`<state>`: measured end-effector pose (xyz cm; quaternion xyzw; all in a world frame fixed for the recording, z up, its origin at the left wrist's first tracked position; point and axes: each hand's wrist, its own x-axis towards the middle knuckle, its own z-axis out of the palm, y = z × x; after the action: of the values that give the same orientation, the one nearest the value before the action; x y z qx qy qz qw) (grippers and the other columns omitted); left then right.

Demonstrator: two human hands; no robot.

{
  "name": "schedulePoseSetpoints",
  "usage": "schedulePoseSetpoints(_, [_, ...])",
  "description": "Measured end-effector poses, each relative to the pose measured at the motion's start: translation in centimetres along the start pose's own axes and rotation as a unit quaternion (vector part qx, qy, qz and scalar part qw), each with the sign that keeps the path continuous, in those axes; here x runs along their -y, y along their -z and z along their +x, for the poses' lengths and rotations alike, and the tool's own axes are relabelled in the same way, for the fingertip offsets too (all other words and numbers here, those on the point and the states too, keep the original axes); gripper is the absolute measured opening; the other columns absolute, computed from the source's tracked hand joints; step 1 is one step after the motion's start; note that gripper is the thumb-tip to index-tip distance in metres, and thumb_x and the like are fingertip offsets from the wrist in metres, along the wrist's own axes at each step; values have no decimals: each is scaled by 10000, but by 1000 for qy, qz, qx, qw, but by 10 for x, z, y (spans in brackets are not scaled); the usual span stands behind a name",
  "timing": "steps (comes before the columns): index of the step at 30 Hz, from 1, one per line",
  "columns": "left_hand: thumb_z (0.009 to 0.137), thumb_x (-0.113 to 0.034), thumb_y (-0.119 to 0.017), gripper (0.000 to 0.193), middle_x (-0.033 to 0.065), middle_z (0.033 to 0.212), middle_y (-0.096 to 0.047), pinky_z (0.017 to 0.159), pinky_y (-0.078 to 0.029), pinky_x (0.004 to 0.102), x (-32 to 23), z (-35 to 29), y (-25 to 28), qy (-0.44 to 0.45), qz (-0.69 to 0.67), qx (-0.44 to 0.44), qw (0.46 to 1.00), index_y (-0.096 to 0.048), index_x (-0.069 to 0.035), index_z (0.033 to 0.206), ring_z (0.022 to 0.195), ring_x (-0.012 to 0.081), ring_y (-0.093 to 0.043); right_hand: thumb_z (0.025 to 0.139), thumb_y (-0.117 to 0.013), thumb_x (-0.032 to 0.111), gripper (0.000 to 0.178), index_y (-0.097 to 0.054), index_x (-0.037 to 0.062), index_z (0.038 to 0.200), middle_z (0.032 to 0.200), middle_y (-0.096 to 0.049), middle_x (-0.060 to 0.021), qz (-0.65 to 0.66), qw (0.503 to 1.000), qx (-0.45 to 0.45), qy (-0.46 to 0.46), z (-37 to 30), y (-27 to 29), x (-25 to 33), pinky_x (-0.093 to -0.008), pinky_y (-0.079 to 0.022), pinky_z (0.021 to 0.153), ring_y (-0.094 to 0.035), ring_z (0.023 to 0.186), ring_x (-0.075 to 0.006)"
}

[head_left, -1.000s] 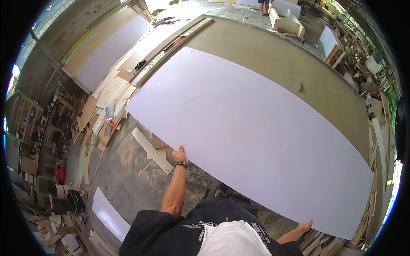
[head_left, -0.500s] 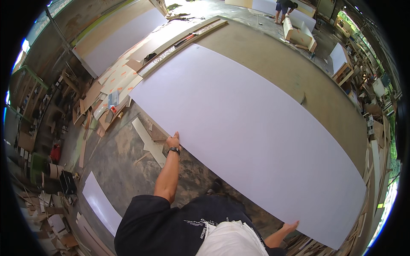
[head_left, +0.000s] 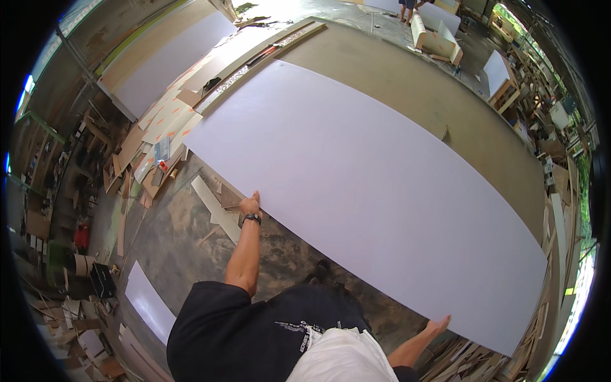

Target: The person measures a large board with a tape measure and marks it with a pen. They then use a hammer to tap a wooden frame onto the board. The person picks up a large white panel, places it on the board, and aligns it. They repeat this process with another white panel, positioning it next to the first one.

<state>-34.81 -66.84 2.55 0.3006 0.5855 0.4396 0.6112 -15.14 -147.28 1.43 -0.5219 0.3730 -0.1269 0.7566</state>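
Note:
A large white sheet panel [head_left: 356, 184] lies across a wide brown-green worktable [head_left: 388, 79], its near long edge towards my body. My left hand [head_left: 250, 204], with a dark watch on the wrist, grips that edge left of centre, thumb on top and the fingers partly hidden beneath. Farther right, my right hand [head_left: 438, 325] holds the same edge close to the panel's near right corner, its thumb lying over the top face. How the fingers curl under the board is hidden at both hands.
A pale rail [head_left: 261, 63] runs along the table's left end. Board offcuts [head_left: 216, 207] lie on the floor at left, and wood strips [head_left: 471, 360] are piled at lower right. Beyond the table stand an open white cabinet frame [head_left: 436, 41] and a partly visible person [head_left: 407, 11].
The view has shifted slightly, moving the background left and up. Both hands keep their hold on the panel, and its near right corner appears higher in the picture.

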Motion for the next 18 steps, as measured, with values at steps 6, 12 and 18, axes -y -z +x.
schedulePoseSetpoints(6, [870,-101,-730,274,74,733,-602,571,-513,372,6,30,14,-36,-20,38,998,-502,-64,723,607,175,-554,1006,-526,222,482,-429,-110,1341,1340,-510,-199,72,997,26,-9,-6,-31,-6,-454,-449,1032,-535,1193,-330])
schedulePoseSetpoints(12, [871,-60,-720,232,94,763,-634,599,-553,371,1,8,13,-25,-29,32,999,-522,-30,755,638,183,-602,1012,-504,220,492,-394,-75,1389,1407,-467,-187,89,995,40,3,0,-7,-4,-466,-383,1078,-460,1284,-347])
schedulePoseSetpoints(18, [858,-50,-732,220,71,748,-627,589,-542,357,12,25,37,0,-11,25,1000,-538,-31,757,640,183,-607,1036,-451,250,506,-360,-81,1408,1420,-451,-194,40,999,24,-13,0,0,-2,-466,-374,1092,-459,1284,-351])
